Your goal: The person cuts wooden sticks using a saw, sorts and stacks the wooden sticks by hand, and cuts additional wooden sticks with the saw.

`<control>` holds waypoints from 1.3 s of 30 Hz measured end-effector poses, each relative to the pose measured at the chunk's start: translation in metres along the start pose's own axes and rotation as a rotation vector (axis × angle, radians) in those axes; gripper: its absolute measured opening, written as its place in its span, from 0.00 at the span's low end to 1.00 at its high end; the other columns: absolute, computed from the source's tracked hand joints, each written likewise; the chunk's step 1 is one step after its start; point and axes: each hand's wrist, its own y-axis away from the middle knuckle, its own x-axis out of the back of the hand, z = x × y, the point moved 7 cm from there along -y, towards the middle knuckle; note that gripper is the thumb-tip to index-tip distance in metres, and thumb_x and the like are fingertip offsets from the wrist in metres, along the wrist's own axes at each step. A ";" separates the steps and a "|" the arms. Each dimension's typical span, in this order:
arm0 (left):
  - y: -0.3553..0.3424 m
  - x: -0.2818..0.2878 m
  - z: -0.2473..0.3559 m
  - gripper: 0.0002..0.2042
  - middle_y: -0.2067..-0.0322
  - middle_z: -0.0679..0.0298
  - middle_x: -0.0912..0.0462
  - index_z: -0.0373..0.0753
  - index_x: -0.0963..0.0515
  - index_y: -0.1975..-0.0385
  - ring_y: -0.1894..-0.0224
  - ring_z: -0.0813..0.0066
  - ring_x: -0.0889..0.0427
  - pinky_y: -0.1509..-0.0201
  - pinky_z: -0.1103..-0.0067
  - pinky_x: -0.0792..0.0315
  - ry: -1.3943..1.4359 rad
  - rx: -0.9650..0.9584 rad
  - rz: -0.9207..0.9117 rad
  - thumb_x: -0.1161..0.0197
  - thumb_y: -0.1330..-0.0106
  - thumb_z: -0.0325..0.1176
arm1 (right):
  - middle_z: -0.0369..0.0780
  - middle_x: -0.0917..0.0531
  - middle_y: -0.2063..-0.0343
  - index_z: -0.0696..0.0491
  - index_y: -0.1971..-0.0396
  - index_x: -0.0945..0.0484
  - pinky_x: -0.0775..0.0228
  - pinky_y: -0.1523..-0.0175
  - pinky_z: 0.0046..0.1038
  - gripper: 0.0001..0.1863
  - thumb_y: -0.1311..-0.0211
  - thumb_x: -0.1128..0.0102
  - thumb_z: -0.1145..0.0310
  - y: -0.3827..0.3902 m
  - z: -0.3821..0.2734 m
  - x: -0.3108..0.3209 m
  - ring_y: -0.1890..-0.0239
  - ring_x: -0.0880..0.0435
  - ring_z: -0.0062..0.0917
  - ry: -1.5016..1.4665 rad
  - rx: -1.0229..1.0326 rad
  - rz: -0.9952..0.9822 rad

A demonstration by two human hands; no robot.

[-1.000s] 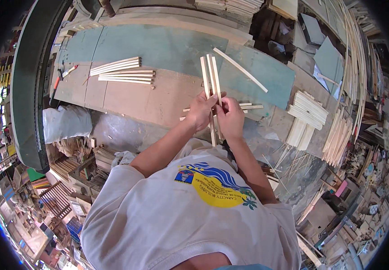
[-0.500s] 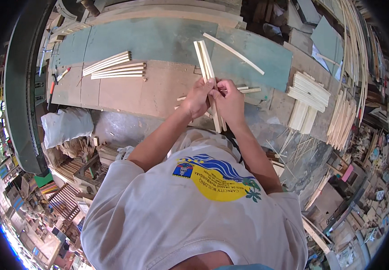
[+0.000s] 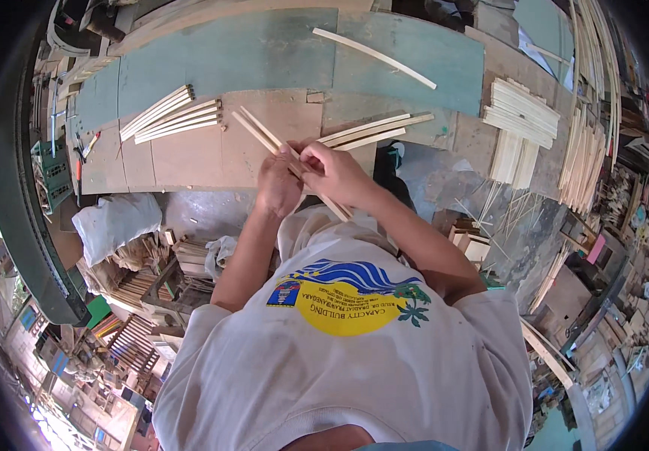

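The left hand (image 3: 279, 180) was closed around a few pale wooden strips (image 3: 254, 133), held aslant over the bench's near edge, while the right hand (image 3: 333, 171) pinched them with bent fingers; the grip hid their middles, so their exact count could not be told. Just beyond the right hand lay loose strips (image 3: 384, 130), their near ends hidden behind it. Farther out on the bench (image 3: 264, 105), a fanned bundle (image 3: 178, 122) lay to the left and a lone strip (image 3: 375, 56) slanted across the green top. A crosswise stack (image 3: 521, 113) stood well to the right. A white sack (image 3: 118, 225) sat below the bench's left part, and a dark green beam (image 3: 20, 180) blocked the view at far left.
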 end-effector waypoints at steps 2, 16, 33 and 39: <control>-0.002 0.021 0.008 0.14 0.58 0.54 0.17 0.36 0.27 0.50 0.51 0.62 0.17 0.45 0.69 0.21 0.067 -0.114 0.151 0.53 0.18 0.40 | 0.48 0.16 0.69 0.58 0.60 0.22 0.23 0.58 0.43 0.09 0.40 0.39 0.74 -0.009 -0.003 0.012 0.65 0.14 0.46 0.031 0.196 -0.007; 0.009 0.057 0.024 0.12 0.60 0.60 0.20 0.37 0.30 0.47 0.56 0.65 0.19 0.47 0.66 0.19 0.223 -0.162 0.207 0.48 0.20 0.38 | 0.37 0.19 0.57 0.49 0.58 0.16 0.33 0.39 0.37 0.11 0.38 0.43 0.70 -0.037 0.054 0.062 0.47 0.22 0.32 1.005 0.342 -0.074; 0.010 0.082 0.023 0.12 0.65 0.64 0.26 0.37 0.29 0.49 0.63 0.70 0.24 0.53 0.68 0.22 0.282 -0.160 0.319 0.51 0.18 0.40 | 0.38 0.20 0.58 0.51 0.65 0.19 0.32 0.44 0.40 0.05 0.40 0.37 0.70 -0.041 0.031 0.069 0.51 0.21 0.36 1.047 0.445 0.009; 0.011 0.088 0.021 0.12 0.65 0.65 0.26 0.38 0.28 0.50 0.63 0.71 0.24 0.52 0.69 0.22 0.308 -0.180 0.308 0.49 0.19 0.40 | 0.37 0.21 0.58 0.52 0.65 0.18 0.32 0.39 0.37 0.07 0.42 0.42 0.73 -0.027 0.048 0.064 0.49 0.23 0.33 1.059 0.368 -0.108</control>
